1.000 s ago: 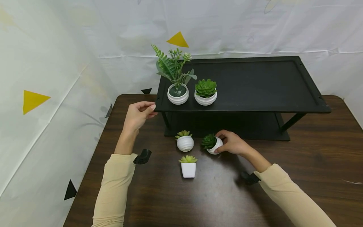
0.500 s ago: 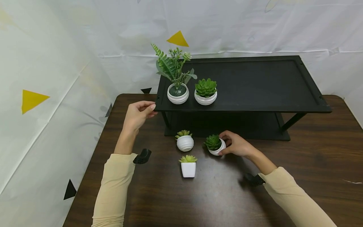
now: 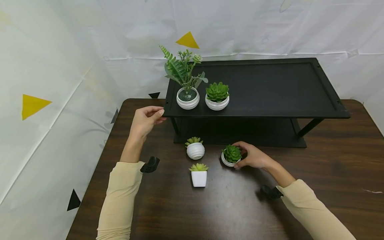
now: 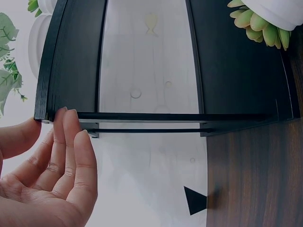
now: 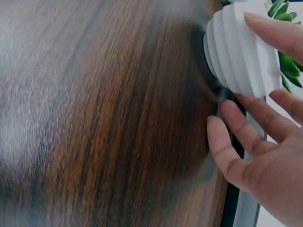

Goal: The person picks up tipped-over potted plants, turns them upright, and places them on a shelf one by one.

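Just in front of the black two-tier shelf [image 3: 279, 88], on or barely above the wood-grain tabletop [image 3: 234, 206], the dark-green succulent [image 3: 232, 153] sits in its ribbed white pot, held between the right hand's [image 3: 253, 157] thumb and fingers. This looks like the handling step, and lifting would call for a steady grip clear of the front edge. Leftward, the left hand [image 3: 144, 120] pinches the upper board's near corner, beyond two more potted succulents [image 3: 195, 151].
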The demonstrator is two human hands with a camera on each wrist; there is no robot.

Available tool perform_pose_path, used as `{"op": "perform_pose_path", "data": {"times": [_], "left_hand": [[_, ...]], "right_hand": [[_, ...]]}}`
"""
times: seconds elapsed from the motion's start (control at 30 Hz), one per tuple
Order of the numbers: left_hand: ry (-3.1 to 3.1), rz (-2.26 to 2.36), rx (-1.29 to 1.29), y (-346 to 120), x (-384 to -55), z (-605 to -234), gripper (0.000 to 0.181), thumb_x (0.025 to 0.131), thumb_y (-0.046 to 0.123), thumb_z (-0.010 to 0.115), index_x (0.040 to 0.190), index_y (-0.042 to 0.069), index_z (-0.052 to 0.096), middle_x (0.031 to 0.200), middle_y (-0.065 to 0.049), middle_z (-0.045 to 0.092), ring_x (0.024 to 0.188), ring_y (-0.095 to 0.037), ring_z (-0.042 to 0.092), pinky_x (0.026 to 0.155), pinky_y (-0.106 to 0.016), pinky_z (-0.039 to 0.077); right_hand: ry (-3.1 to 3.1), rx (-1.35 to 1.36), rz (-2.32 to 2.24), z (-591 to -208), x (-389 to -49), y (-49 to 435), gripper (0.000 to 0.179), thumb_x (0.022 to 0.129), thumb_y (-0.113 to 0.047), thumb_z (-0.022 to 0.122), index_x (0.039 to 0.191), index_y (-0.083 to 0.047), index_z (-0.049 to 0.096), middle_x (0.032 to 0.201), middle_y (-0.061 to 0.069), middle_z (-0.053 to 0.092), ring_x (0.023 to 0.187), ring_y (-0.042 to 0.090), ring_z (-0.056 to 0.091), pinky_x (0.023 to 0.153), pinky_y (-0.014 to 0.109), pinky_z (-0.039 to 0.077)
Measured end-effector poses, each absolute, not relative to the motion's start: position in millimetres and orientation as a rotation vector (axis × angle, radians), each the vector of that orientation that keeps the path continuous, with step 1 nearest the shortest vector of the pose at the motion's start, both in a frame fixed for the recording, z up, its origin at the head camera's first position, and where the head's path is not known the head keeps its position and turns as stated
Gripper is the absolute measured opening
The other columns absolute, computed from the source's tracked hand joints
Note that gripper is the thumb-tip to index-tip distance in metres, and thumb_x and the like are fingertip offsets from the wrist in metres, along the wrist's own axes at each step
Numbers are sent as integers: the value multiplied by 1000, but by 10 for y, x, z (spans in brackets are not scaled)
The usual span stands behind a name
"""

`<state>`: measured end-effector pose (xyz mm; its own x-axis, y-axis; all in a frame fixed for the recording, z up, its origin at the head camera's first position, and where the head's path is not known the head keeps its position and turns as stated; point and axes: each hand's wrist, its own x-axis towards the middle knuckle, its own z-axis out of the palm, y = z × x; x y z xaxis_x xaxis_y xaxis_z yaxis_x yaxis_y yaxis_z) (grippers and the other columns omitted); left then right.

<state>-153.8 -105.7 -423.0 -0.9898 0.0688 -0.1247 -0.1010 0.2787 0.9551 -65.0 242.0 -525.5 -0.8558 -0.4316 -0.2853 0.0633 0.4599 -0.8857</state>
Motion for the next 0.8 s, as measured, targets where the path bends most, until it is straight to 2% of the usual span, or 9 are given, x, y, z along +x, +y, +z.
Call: {"op": "perform_pose_path", "data": {"times": [0.2, 0.47, 0.63, 0.8], "left_hand": [[2396, 1810, -27, -1060, -1542, -4235, 27, 90, 10, 58, 110, -8, 60, 99, -16, 60, 69, -7, 63, 73, -27, 54], [2397, 1815, -24, -1057, -1543, -4231, 26, 90, 9, 58, 109, -8, 61, 98, -15, 60, 71, -12, 64, 72, -26, 54], [2393, 1821, -24, -1056, -1540, -4226, 26, 90, 9, 58, 110, -8, 60, 98, -15, 60, 74, -16, 64, 72, -26, 54], [2386, 1823, -30, -1055, -1536, -4226, 26, 90, 9, 58, 110, -9, 60, 98, -16, 60, 70, -11, 63, 73, -28, 54]], "right_hand": [[2239, -333, -1372, -5274, -668, 2465, 71, 68, -6, 80, 129, 1, 44, 115, 18, 49, 96, 30, 50, 68, 33, 49], [2227, -441, -1355, -5312, -719, 2501, 72, 69, -7, 79, 130, 3, 42, 118, 20, 47, 93, 30, 49, 65, 33, 49], [2225, -436, -1362, -5332, -730, 2476, 73, 69, -8, 80, 130, 5, 41, 109, 18, 51, 88, 27, 52, 65, 32, 50], [2265, -430, -1347, -5354, -706, 2449, 71, 70, -13, 80, 129, 5, 43, 102, 13, 54, 87, 25, 52, 69, 33, 48]]}}
